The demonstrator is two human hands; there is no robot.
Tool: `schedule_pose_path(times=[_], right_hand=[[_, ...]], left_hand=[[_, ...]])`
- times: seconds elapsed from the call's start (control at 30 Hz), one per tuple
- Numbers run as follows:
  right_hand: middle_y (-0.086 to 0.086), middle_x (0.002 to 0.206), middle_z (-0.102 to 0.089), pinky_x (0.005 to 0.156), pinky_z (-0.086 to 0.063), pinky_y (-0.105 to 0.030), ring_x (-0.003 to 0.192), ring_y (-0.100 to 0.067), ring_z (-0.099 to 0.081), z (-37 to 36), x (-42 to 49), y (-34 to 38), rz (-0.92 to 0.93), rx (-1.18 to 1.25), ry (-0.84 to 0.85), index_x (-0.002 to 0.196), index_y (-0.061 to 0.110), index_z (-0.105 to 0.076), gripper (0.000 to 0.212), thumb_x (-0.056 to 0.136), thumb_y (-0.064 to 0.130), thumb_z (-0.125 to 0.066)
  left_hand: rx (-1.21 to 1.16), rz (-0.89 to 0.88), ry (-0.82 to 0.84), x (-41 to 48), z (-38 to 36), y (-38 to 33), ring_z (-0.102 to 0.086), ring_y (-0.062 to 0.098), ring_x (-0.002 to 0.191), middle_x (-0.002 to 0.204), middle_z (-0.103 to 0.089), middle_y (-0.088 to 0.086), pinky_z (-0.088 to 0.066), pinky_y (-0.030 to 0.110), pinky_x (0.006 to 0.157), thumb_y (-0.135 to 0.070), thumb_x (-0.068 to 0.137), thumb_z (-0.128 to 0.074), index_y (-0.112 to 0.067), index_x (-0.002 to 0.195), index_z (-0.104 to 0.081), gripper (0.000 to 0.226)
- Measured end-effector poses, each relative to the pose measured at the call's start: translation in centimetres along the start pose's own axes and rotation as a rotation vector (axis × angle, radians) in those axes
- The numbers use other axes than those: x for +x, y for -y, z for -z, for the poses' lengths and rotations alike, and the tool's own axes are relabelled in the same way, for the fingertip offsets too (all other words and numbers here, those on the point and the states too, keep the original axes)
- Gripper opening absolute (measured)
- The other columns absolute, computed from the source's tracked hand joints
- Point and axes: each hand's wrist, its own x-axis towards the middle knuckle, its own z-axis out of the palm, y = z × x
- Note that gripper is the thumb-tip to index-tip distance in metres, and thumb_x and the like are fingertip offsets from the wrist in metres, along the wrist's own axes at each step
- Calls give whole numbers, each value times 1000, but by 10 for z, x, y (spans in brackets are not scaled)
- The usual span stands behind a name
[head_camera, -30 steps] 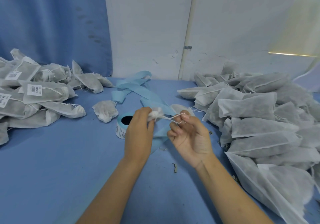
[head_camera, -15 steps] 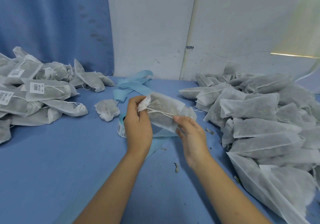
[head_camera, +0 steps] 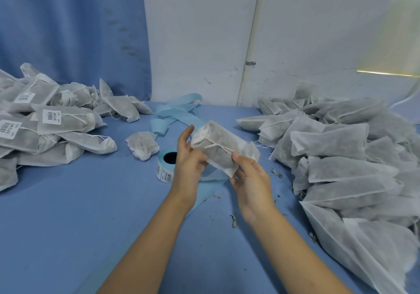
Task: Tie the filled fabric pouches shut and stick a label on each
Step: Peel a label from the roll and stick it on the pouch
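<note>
- Left hand (head_camera: 189, 164): fingers curled under the pouch (head_camera: 221, 151) at its bunched end, forefinger straight up beside it.
- Right hand (head_camera: 252, 180): thumb on top, fingers beneath, pinching the pouch's near edge.
- Pouch is off the table (head_camera: 68, 225), just right of the roll (head_camera: 167, 165), with a string (head_camera: 217, 145) across it.
- Near left of the roll: small pouch (head_camera: 143, 145).
- Far left: labelled pile (head_camera: 45, 123).
- Behind the roll: blue strip (head_camera: 179, 112).
- Far right: plain pile (head_camera: 341, 157).
</note>
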Motion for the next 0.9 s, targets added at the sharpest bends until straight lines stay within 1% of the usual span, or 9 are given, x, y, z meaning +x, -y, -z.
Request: schedule_pose_path(times=[0.07,0.13,0.2,0.33,0.43,0.57,0.67,0.77,0.9], right_hand=[[-4,87,-70,65,-54,-19,80,-14,-65,-2,-1,-2,-23,28,-14,84,10,-64,5,88,7,-65],[-5,81,-66,69,-53,-22,79,-16,-63,-3,-3,-5,-24,18,-13,81,10,-61,9,89,8,-63],[-6,82,-65,72,-52,-24,81,-16,-61,-3,-4,-6,-22,3,-2,81,10,-59,9,90,10,-63],[-4,85,-69,63,-53,-19,77,-11,-66,-2,-4,-7,-9,-35,6,81,11,-60,10,89,12,-65],[-3,78,-68,58,-51,-15,66,-6,-66,-3,-4,-11,34,-102,-1,78,10,-60,12,88,13,-67],[3,68,-65,63,-52,-16,67,-6,-63,0,-3,-19,142,-225,30,81,9,-62,12,87,16,-69],[4,68,-66,59,-52,-17,67,-8,-64,1,-2,-22,211,-297,78,84,10,-61,9,88,14,-68],[10,88,-68,52,-46,-16,59,-10,-65,9,1,-22,325,-523,87,93,19,-57,13,90,8,-62],[24,112,-58,81,-50,-27,72,-9,-58,23,7,-26,445,-1078,185,113,27,-54,36,84,7,-56]], left_hand=[[216,-10,11,-8,-8,8,-62,0,96,118,-58,-8,-50,16,80,-2,80,-64,-26,142,-22,79],[295,-35,7,-13,-17,17,-62,-7,94,124,-56,-2,-48,9,73,-4,84,-68,-20,141,-17,78],[287,-67,-48,-14,-22,19,-63,-7,93,122,-58,3,-49,9,73,-8,87,-66,-11,138,-22,68],[220,-78,-100,-12,-22,13,-65,15,101,113,-63,7,-53,22,83,-11,90,-62,-5,127,-40,43],[214,-89,-106,-12,-19,12,-65,6,89,101,-65,0,-51,16,74,-13,90,-62,-9,115,-51,28],[195,-80,-180,-9,-17,13,-65,6,80,92,-67,-2,-52,19,70,-15,88,-65,-12,106,-56,20],[235,-108,-231,-7,-14,11,-64,2,76,88,-67,-6,-49,15,67,-17,89,-65,-16,100,-57,13],[268,-154,-289,-2,-8,4,-63,-3,78,90,-66,-11,-45,7,66,-18,91,-62,-23,98,-57,11],[206,-140,-296,2,-3,-6,-63,-7,75,87,-68,-16,-45,6,63,-14,91,-59,-26,99,-59,15]])
